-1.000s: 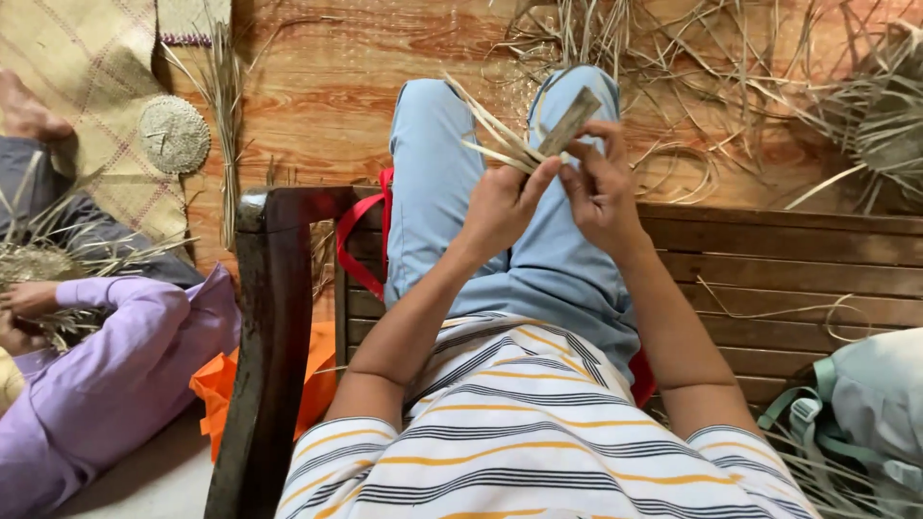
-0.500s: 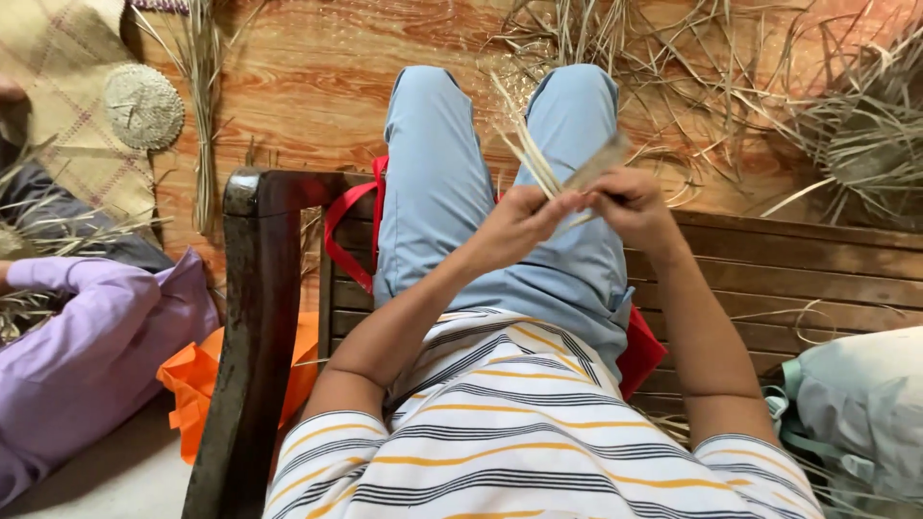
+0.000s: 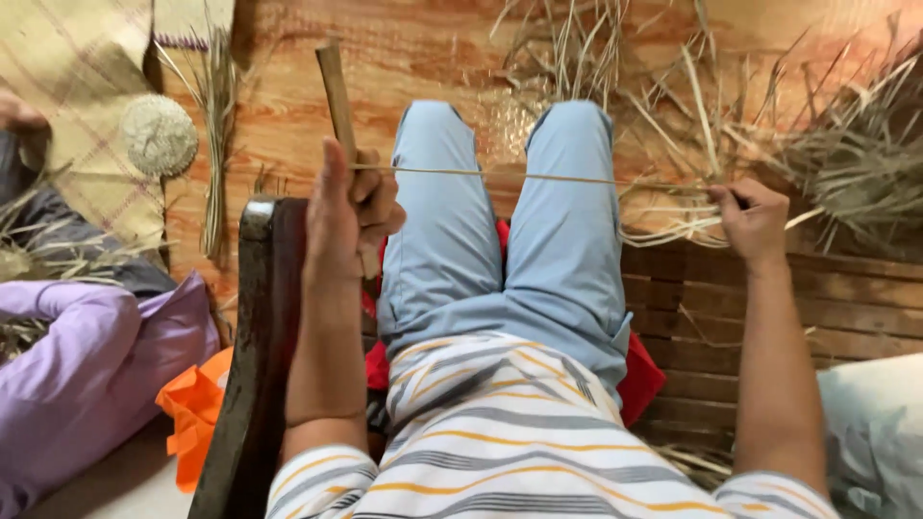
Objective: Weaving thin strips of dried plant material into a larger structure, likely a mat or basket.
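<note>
Head view: hands [image 3: 351, 207] [image 3: 750, 219] stretch straw strand [image 3: 538, 177], seemingly taut.

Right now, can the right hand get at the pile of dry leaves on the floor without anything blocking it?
Probably yes. The right hand already sits at the edge of the leaf pile, with nothing between them, though it is pinching a strip stretched to the left hand.

Reddish wooden floor [image 3: 404, 58] strewn with dry straw [image 3: 846, 154] (woven mat [image 3: 67, 86] at left); slatted wooden bench [image 3: 711, 317].
</note>
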